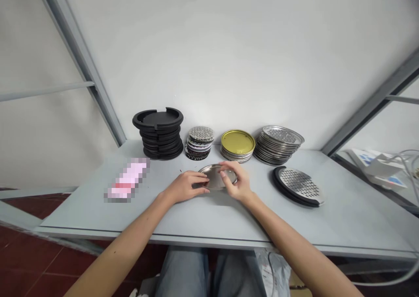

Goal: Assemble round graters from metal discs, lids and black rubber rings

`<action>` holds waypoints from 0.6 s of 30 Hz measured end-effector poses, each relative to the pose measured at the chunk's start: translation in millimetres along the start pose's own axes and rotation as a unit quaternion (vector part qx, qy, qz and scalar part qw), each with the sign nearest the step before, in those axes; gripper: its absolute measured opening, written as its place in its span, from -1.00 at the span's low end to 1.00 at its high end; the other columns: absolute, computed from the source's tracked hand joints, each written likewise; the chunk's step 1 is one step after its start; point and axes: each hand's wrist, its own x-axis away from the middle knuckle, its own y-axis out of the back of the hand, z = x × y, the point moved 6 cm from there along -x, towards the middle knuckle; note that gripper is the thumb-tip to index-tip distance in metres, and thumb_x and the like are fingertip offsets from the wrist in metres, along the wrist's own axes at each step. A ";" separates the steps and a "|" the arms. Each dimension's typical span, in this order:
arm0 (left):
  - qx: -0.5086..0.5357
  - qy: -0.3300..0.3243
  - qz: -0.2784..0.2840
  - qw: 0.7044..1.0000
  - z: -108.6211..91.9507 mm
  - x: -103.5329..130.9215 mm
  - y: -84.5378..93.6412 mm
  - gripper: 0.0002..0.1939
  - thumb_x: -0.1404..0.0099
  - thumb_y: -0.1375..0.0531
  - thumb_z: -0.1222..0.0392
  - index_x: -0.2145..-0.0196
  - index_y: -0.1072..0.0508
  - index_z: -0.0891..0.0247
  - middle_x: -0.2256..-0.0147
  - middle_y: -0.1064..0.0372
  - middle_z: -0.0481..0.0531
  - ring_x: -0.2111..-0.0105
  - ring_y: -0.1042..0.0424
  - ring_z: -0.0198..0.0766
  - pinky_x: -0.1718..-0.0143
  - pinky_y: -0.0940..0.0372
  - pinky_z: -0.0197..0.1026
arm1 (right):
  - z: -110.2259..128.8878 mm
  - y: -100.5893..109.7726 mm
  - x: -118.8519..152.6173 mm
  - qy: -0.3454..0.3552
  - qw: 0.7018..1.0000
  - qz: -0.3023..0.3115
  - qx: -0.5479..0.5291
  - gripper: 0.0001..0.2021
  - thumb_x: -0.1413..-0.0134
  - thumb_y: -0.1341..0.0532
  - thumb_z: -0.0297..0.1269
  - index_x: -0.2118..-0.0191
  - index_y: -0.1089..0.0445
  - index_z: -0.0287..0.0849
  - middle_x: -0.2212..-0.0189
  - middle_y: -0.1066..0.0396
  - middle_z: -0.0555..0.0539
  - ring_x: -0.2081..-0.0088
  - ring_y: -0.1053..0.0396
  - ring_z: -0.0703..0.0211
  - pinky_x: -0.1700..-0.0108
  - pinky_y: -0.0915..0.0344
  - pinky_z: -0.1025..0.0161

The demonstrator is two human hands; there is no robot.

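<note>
A shallow round metal plate (214,178) with a raised rim is between my hands, low over the table. At its left edge my left hand (188,186) grips the rim, with the fingers reaching over it and the thumb nearer to me. My right hand (238,181) is curled around the right side, its index finger and thumb bent over the plate. Behind it stand a stack of gold-topped round plates (238,141) and a shorter stack of perforated discs (200,134).
Black round holders with a notched rim (158,118) are stacked at back left. Silver perforated plates (283,135) are piled at back right. A slotted plate in a black holder (299,184) lies at right. A blurred pink item (129,179) is at left. The wall closes off the back.
</note>
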 end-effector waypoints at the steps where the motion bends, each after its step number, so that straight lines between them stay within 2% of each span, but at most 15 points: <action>1: -0.006 0.002 0.007 1.000 0.2 0.0 -0.6 -0.70 -0.20 -0.28 0.02 0.12 -0.55 0.13 0.05 -0.47 0.07 0.07 -0.45 -0.13 -0.02 -0.31 -0.11 | -5.5 1.1 -1.4 -0.014 1.000 0.000 0.010 -0.77 -0.08 -0.17 -0.38 0.11 -0.36 -0.09 0.36 -0.48 -0.05 0.29 -0.41 0.10 0.15 -0.31 0.08; 5: -0.027 0.022 0.019 0.999 6.6 1.2 -3.4 -0.69 -0.21 -0.27 0.02 0.11 -0.53 0.14 -0.10 -0.34 0.12 -0.07 -0.36 -0.07 -0.11 -0.24 -0.06 | -34.4 -3.9 -5.0 -0.084 0.993 0.067 0.047 -0.87 -0.13 -0.14 -0.33 0.23 -0.41 -0.12 0.29 -0.49 -0.09 0.22 -0.37 0.08 0.11 -0.30 0.09; 9: -0.048 0.047 0.014 0.998 13.2 3.5 -4.0 -0.52 -0.19 -0.27 0.06 -0.08 -0.40 0.11 -0.25 -0.08 0.10 -0.20 -0.18 -0.04 -0.20 -0.15 -0.02 | -58.4 -13.9 0.9 -0.131 0.975 0.139 0.116 -0.82 -0.14 -0.12 -0.31 0.18 -0.42 -0.16 0.21 -0.46 -0.14 0.13 -0.33 0.03 0.02 -0.23 0.05; 13: -0.073 0.083 0.012 0.994 16.1 6.2 1.0 -0.42 -0.16 -0.28 0.12 -0.14 -0.31 0.11 -0.24 -0.08 0.14 -0.20 -0.17 0.00 -0.19 -0.16 0.03 | -72.1 -18.2 7.5 -0.160 0.963 0.169 0.134 -0.77 -0.14 -0.11 -0.29 0.11 -0.40 -0.20 0.14 -0.41 -0.18 0.07 -0.30 0.01 -0.02 -0.21 0.07; 18: -0.084 0.082 0.029 0.993 14.6 5.0 4.3 -0.29 -0.10 -0.31 -0.04 -0.18 -0.25 0.10 -0.25 -0.04 0.15 -0.20 -0.14 0.05 -0.19 -0.15 0.06 | -78.2 -16.7 8.2 -0.171 0.960 0.177 0.131 -0.77 -0.16 -0.08 -0.30 0.13 -0.40 -0.21 0.19 -0.44 -0.17 0.10 -0.32 0.04 -0.01 -0.21 0.10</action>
